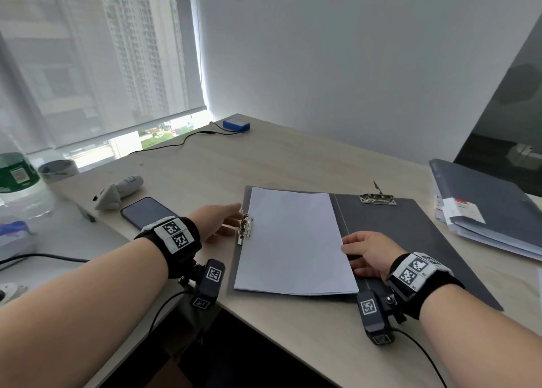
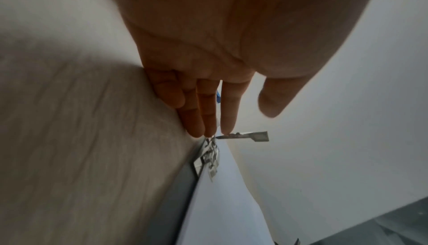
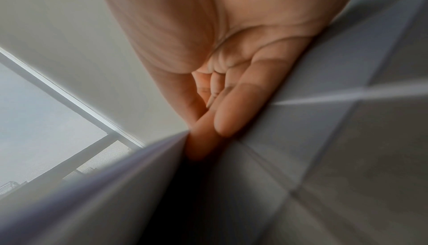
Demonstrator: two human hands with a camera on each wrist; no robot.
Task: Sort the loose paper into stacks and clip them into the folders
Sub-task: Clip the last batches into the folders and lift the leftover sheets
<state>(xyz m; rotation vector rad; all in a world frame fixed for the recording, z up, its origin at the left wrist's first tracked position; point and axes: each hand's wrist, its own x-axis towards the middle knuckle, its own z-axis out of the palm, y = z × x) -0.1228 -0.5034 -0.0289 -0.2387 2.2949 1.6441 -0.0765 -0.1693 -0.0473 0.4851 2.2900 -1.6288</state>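
Flanking the paper stack (image 1: 293,241): left hand (image 1: 218,222) at clip (image 1: 245,229), right hand (image 1: 366,254) at opposite edge.

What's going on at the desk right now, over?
Left hand open, fingertips at the side clip. Right hand flat at the paper stack edge, inside the open folder. Nothing in the way.

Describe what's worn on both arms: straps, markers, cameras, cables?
Both forearms bare, no sleeves. Each wrist has a black strap topped by white blocks with black square-code markers, and a dark camera unit, also marker-tagged, with a thin black cable trailing back.
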